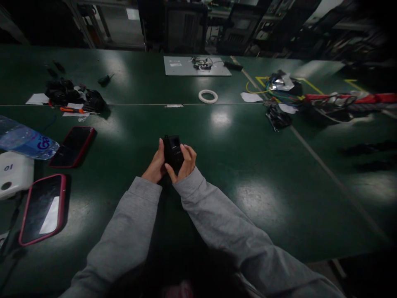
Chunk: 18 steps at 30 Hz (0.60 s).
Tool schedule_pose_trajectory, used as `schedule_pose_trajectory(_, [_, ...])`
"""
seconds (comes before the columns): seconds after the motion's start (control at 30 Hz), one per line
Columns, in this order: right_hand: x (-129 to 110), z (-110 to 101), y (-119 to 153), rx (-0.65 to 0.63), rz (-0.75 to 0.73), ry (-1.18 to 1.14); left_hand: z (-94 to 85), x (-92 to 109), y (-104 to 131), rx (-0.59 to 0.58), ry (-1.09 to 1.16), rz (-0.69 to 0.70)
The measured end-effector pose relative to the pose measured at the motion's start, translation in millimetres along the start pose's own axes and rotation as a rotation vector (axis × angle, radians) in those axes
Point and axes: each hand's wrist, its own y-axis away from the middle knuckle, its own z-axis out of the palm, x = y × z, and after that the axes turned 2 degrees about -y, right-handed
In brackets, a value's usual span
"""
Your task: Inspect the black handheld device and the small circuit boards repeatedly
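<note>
A small black device [173, 151] with a dark square window near its top is held between both hands above the green table [223, 153]. My left hand [156, 164] is closed on its left side, the thumb along the edge. On the right side, my right hand [185, 162] grips it with bent fingers at the upper edge and the thumb near the lower front. The undersides of the device and some fingers are hidden.
Two red-edged phones [72, 147], a water bottle [26, 138] and a white device [14, 174] lie left. Farther back are a tape roll [208, 96], a grey panel [181, 68], an orange screwdriver [72, 110] and black parts. Cables [335, 101] lie right.
</note>
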Motion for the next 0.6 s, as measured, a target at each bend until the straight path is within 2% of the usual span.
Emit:
schedule_pose_trajectory(0.07, [6, 6, 3, -0.043, 0.046, -0.027, 0.6, -2, -1, 0.082, 0.016, 0.077])
schedule_pose_trajectory(0.13, [10, 10, 4, -0.05, 0.039, -0.059, 1.4, -4, -2, 0.11, 0.051, 0.127])
schedule_pose_trajectory(0.23, [14, 8, 3, 0.06, -0.031, -0.084, 3.0, -6, -3, 0.158, 0.09, 0.209])
schedule_pose_trajectory(0.3, [18, 5, 1, 0.147, -0.009, -0.115, 3.6, -4, -4, 0.183, 0.128, 0.272])
schedule_pose_trajectory(0.37, [25, 3, -2, 0.176, 0.141, -0.215, 3.4, -2, -5, 0.164, 0.188, 0.308])
schedule_pose_trajectory(0.47, [39, 3, -6, 0.077, 0.433, -0.426, 2.1, 3, -5, 0.105, 0.275, 0.3])
schedule_pose_trajectory(0.53, [47, 4, -8, 0.019, 0.525, -0.486, 1.1, 5, -5, 0.089, 0.316, 0.286])
schedule_pose_trajectory(0.6, [51, 4, -8, 0.005, 0.553, -0.476, 0.0, 8, -3, 0.083, 0.357, 0.272])
